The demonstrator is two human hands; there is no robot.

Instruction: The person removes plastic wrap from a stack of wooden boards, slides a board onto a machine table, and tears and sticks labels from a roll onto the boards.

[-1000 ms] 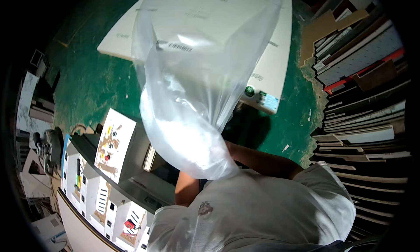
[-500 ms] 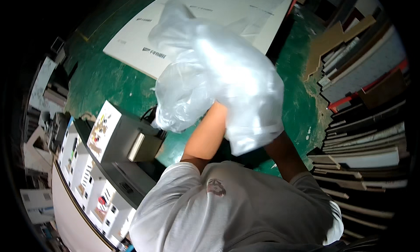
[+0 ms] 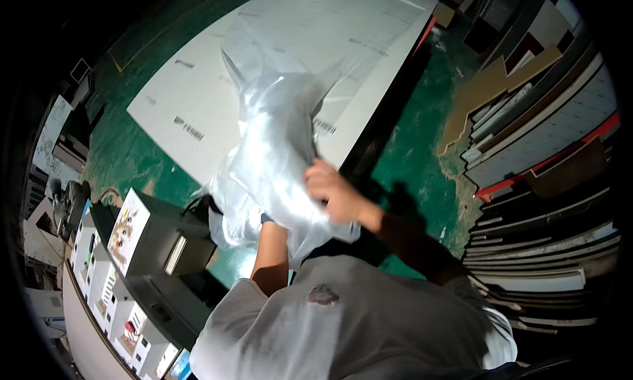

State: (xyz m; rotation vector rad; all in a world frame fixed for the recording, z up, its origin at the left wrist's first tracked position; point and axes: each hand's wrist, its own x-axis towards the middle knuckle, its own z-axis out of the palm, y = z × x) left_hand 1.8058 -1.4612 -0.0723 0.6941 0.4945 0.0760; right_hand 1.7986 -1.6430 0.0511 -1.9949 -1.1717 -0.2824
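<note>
Plastic film (image 3: pixel 270 143): it is in the middle of the scene, in front of the body; thin, translucent and shiny, gathered into soft folds, with its far part spread loosely over the board.
Right hand (image 3: pixel 335 190): at the right edge of the film, the fingers bent inward like a loose fist; I cannot tell whether they pinch the film.
Left hand: covered by the film, so I cannot tell if it is open or closed; the left forearm (image 3: pixel 270 245) goes under the near folds, and a dark band (image 3: pixel 266 218) shows at the wrist.
Pale board (image 3: pixel 178 103): large, flat and smooth, at the far side, with straight edges which the lens bends; it carries several dark printed marks, small rows of characters, partly seen through the film.
Shirt (image 3: pixel 395 307): soft grey cloth, with a brownish patch (image 3: pixel 323 295) on the chest; whether this is a print or a stain is not clear.
Machine cabinet (image 3: pixel 155 225): at the near left, grey and box-shaped; its white panel (image 3: pixel 126 227) has small coloured buttons and brownish worn spots.
Stacked boards (image 3: pixel 534 248): on the right, many thin panels with straight edges, one pale and veined like marble.
Floor (image 3: pixel 428 175): green, smooth, with scattered pale marks.
</note>
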